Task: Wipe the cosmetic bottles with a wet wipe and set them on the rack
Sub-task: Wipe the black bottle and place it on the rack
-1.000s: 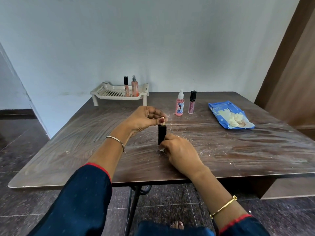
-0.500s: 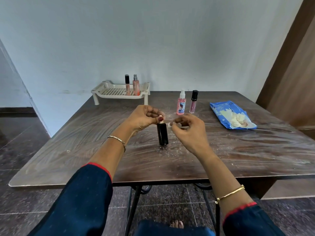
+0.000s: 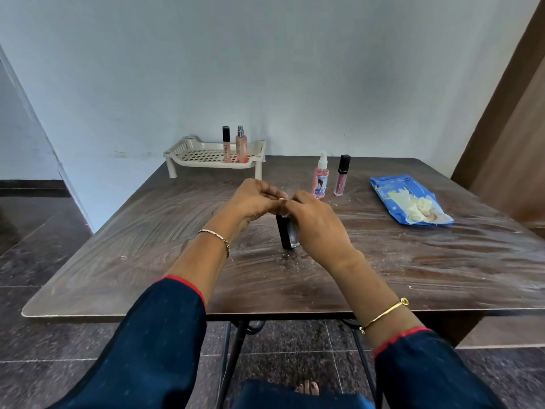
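Black bottle (image 3: 286,235) is seen upright on the table (image 3: 141,249), near the middle and towards the front edge, its base in contact with the surface. The top of the bottle is covered by both hands. Left hand (image 3: 256,202) is held at the cap from the left, fingers curled inward and closed on the bottle's upper end. Right hand (image 3: 320,228) is held against the bottle's right side, fingers curled; a small pale scrap, apparently the wet wipe (image 3: 284,215), is pinched at its fingertips just above the bottle, though the view there is too crowded to be certain. The fingertips of the two hands are touching or nearly touching. The white rack (image 3: 177,149) is located at the far left edge of the table, well apart from the hands; a black-capped gloss tube (image 3: 226,145) and a peach spray bottle (image 3: 241,145) are standing upright on it, side by side. Beyond the right hand, a pink spray bottle (image 3: 321,178) and a pink tube with black cap (image 3: 342,176) are standing on the table. A blue wipe pack (image 3: 392,191) is lying open to the right.
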Demonstrator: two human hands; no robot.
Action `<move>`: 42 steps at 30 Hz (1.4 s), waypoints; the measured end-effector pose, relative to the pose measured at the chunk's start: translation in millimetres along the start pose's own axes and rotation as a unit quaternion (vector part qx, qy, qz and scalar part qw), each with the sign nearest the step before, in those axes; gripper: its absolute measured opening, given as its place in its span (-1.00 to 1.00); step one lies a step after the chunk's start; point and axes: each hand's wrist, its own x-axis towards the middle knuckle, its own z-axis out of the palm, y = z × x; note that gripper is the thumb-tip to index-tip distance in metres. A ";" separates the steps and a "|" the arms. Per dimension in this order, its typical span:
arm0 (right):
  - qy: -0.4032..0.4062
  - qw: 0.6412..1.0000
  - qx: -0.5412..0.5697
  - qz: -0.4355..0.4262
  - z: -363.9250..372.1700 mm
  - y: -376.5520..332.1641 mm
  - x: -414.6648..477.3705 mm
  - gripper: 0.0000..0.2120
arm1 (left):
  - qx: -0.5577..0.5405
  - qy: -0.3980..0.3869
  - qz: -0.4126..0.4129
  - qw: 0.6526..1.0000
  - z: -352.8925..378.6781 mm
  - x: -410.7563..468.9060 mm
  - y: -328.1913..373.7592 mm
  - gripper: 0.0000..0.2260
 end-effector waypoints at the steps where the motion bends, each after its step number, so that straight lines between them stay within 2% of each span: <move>1: -0.003 1.000 0.005 -0.003 0.7 1.8 -0.6 -0.65 | 0.000 0.003 -0.001 1.000 0.3 0.8 -0.4 -0.80; 13: -0.042 0.998 0.028 -0.043 7.5 4.9 -26.6 -0.82 | -0.023 -0.002 -0.030 0.999 0.0 0.9 -1.5 -0.81; 20: -0.081 0.994 0.011 -0.067 7.4 8.1 -35.3 -0.82 | -0.015 -0.016 -0.024 0.999 -4.1 -1.0 -4.3 -0.76; 23: -0.084 0.995 0.042 -0.021 3.8 17.9 -39.6 -0.83 | -0.020 -0.022 -0.013 0.999 -7.0 -4.8 -5.7 -0.76; 26: -0.045 0.986 0.135 0.090 -2.9 31.8 -43.0 -0.81 | -0.055 -0.037 0.001 0.998 -10.3 -9.9 -6.3 -0.76; 31: 0.041 0.917 0.339 0.204 -11.9 39.0 -40.1 -0.68 | -0.096 -0.075 -0.008 0.993 -18.2 -12.7 -11.3 -0.80; 33: 0.047 0.905 0.367 0.210 -13.0 34.3 -36.5 -0.72 | -0.113 -0.098 -0.015 0.989 -21.7 -11.8 -14.6 -0.75; 37: 0.046 0.908 0.368 0.193 -9.6 19.9 -27.4 -0.73 | -0.133 -0.120 -0.017 0.984 -25.0 -13.7 -16.5 -0.74; 42: 0.048 0.933 0.315 0.166 -3.9 6.3 -17.4 -0.77 | -0.122 -0.135 -0.009 0.983 -26.1 -18.2 -16.5 -0.74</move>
